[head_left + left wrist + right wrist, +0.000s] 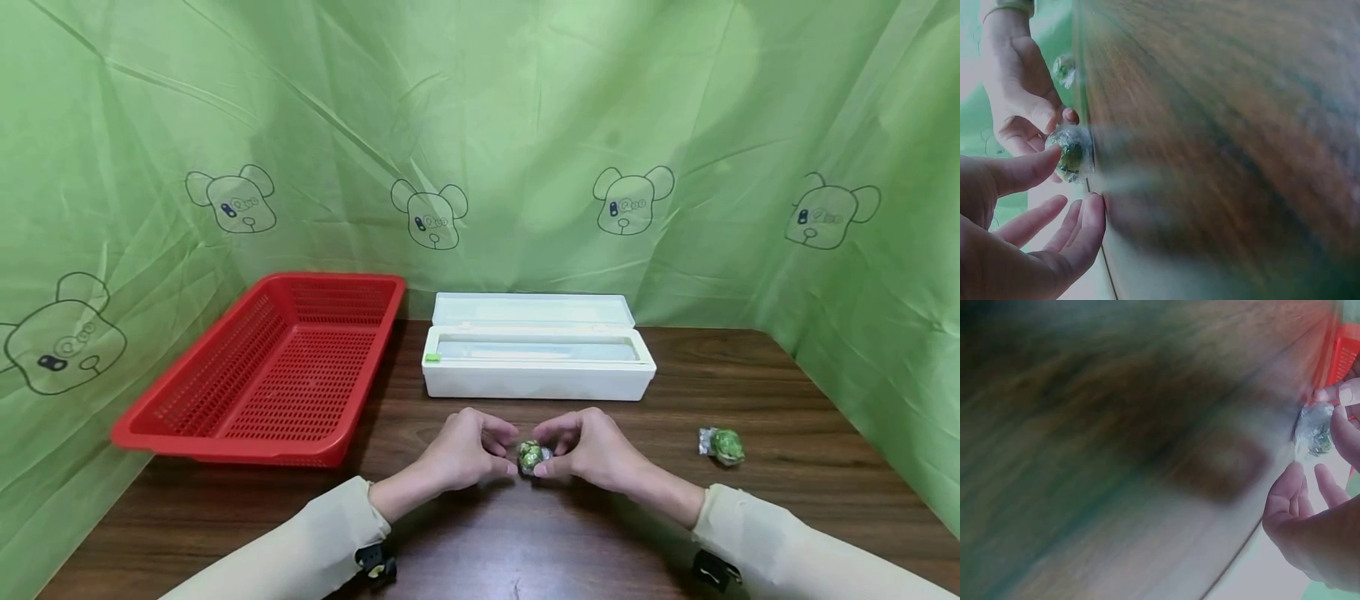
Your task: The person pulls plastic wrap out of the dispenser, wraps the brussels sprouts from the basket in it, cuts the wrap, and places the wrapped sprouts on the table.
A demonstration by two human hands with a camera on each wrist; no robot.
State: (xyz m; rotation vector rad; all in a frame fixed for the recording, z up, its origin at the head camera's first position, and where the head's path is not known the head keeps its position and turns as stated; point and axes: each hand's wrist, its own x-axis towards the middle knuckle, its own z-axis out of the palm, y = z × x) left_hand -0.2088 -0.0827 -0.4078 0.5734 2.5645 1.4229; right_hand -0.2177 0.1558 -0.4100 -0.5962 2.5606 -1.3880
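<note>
A small green ball wrapped in clear film (529, 457) sits on the table between the two hands. On its left is the left hand (471, 450), fingers bent loosely and spread from the thumb. The left wrist view shows that thumb overlapping the wrapped ball (1071, 153), with the other fingers apart from it. From the right side the right hand (592, 450) reaches in, its thumb and fingertips close to the film. In the right wrist view its fingers stand apart from the ball (1315, 434); whether its thumb touches is unclear.
Behind the hands stands a white box with its lid raised (536, 379), probably a cling film dispenser. A red perforated basket (348, 392) is at the left. Another film-wrapped green ball (727, 447) lies on the table at the right. Green cloth (517, 125) hangs around the dark wooden table (480, 550).
</note>
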